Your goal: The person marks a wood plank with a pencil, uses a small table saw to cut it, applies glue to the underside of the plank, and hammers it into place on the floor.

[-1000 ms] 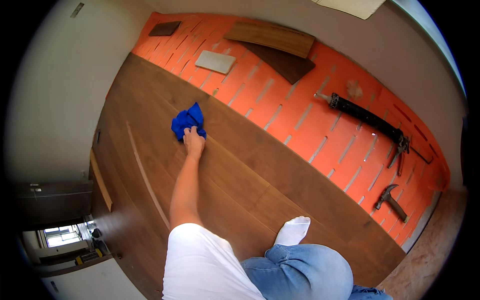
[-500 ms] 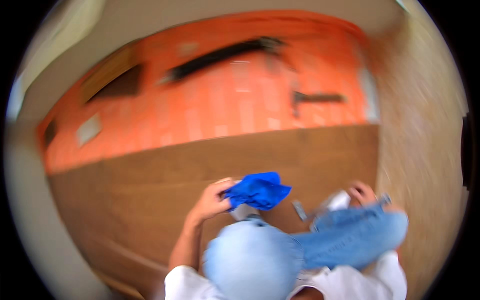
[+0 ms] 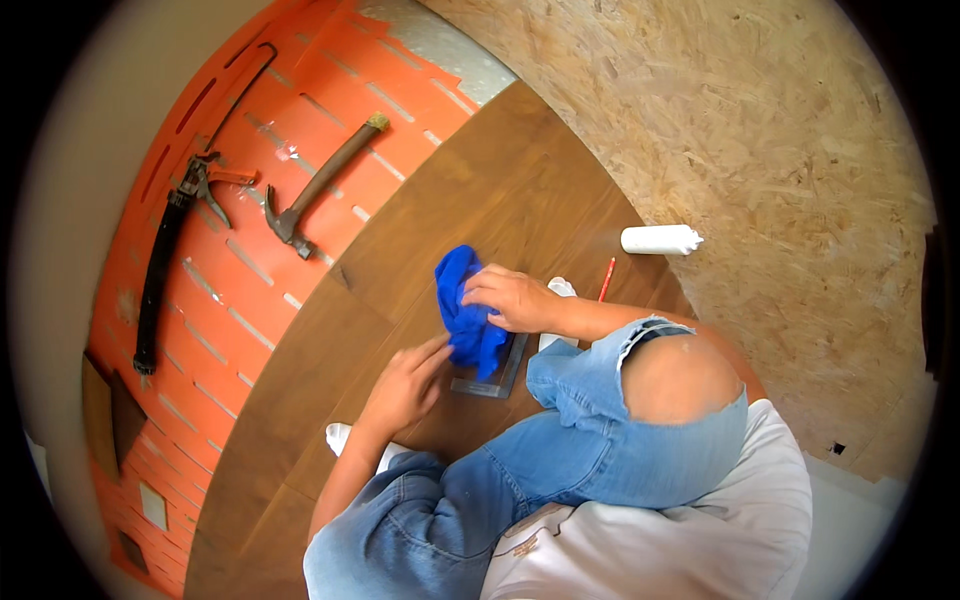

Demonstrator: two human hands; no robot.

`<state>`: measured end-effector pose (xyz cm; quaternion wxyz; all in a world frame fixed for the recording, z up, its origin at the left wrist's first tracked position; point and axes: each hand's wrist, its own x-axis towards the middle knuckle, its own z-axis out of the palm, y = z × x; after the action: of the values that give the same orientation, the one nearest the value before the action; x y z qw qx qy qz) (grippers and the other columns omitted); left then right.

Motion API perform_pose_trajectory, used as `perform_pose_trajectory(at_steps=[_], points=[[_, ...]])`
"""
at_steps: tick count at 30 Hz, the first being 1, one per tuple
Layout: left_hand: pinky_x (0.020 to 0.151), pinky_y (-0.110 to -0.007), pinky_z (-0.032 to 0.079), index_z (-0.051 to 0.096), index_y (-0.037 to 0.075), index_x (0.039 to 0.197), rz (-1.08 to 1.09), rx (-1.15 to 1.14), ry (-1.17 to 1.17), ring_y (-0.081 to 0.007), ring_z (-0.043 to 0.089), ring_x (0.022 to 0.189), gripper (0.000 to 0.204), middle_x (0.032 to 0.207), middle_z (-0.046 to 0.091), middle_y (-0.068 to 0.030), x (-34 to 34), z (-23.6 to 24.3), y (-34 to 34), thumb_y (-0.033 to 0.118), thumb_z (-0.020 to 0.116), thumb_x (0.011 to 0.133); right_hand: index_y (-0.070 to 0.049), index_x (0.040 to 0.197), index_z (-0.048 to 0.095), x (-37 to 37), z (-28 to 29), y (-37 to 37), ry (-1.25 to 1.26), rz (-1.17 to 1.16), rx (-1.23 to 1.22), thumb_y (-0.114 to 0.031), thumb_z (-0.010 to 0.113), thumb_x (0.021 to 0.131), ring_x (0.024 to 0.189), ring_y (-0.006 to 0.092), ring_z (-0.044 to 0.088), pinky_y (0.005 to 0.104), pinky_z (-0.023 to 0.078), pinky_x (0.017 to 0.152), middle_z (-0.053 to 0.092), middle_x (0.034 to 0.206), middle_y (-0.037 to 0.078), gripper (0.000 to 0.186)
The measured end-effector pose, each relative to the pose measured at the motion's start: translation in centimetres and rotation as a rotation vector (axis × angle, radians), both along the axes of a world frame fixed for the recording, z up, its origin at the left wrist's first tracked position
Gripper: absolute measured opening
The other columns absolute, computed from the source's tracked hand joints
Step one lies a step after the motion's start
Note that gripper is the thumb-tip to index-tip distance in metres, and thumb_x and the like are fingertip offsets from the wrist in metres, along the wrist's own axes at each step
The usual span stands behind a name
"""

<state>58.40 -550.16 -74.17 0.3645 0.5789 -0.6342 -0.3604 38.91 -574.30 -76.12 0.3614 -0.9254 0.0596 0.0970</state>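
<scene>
Two hands work on the dark floor boards (image 3: 480, 200): the right hand (image 3: 512, 298) has closed its grip on the blue cloth (image 3: 468, 315), seemingly wiping the metal square (image 3: 497, 372); the left hand (image 3: 405, 385), fingers loose and empty, steadies it.

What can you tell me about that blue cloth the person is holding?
The blue cloth is a bright, soft-looking rag, crumpled into a long bunch rather than spread flat. It lies on the dark brown floor planks, with its lower end draped over a grey metal square. The right hand grips it from the side, and the left hand's fingertips touch its lower part. It looks dry and untorn, though folds hide much of it.
</scene>
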Motion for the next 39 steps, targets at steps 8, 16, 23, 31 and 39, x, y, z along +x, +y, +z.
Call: perform_pose_trajectory(at_steps=[8, 16, 23, 31, 39], points=[[0.068, -0.042, 0.051, 0.068, 0.002, 0.103, 0.637, 0.226, -0.366, -0.0354, 0.062, 0.076, 0.027, 0.086, 0.060, -0.0161, -3.0, -4.2, 16.0, -0.003, 0.067, 0.076, -0.001, 0.132, 0.062, -1.0, -3.4, -0.7, -0.339, -0.063, -0.387, -0.014, 0.064, 0.083, 0.134, 0.0366, 0.053, 0.0493, 0.043, 0.112, 0.059, 0.141, 0.017, 0.051], [0.076, -0.042, 0.052, 0.068, 0.005, 0.108, 0.901, 0.403, -0.569, -0.0356, 0.064, 0.089, 0.021, 0.101, 0.063, -0.0166, -5.1, -4.5, 16.4, 0.000, 0.065, 0.087, 0.003, 0.135, 0.061, -3.5, -6.5, -18.8, -0.167, -0.451, -0.813, -0.010, 0.058, 0.084, 0.133, 0.0339, 0.055, 0.0419, 0.040, 0.116, 0.061, 0.141, 0.019, 0.053], [0.077, -0.042, 0.053, 0.068, 0.005, 0.109, 0.875, 0.370, -0.590, -0.0359, 0.064, 0.090, 0.023, 0.102, 0.063, -0.0166, -4.1, -5.3, 16.0, 0.000, 0.065, 0.086, 0.001, 0.141, 0.056, -7.6, -5.3, -19.1, -0.048, -0.398, -0.668, -0.006, 0.063, 0.077, 0.142, 0.0362, 0.046, 0.0425, 0.037, 0.118, 0.053, 0.149, 0.020, 0.065], [0.078, -0.043, 0.053, 0.068, 0.006, 0.110, 0.833, 0.356, -0.612, -0.0364, 0.065, 0.092, 0.025, 0.103, 0.063, -0.0166, -2.5, -4.1, 17.6, 0.001, 0.066, 0.085, -0.001, 0.143, 0.054, -14.1, -3.8, -12.0, 0.093, -0.465, -0.489, 0.003, 0.058, 0.075, 0.144, 0.0341, 0.044, 0.0429, 0.036, 0.119, 0.052, 0.150, 0.019, 0.068], [0.080, -0.043, 0.053, 0.068, 0.006, 0.111, 0.772, 0.338, -0.591, -0.0368, 0.065, 0.093, 0.027, 0.104, 0.064, -0.0166, -2.6, -3.2, 16.6, 0.001, 0.066, 0.084, 0.000, 0.143, 0.054, -9.8, -4.6, -21.7, 0.049, -0.484, -0.618, 0.010, 0.051, 0.078, 0.143, 0.0380, 0.044, 0.0423, 0.036, 0.119, 0.051, 0.151, 0.020, 0.067]])
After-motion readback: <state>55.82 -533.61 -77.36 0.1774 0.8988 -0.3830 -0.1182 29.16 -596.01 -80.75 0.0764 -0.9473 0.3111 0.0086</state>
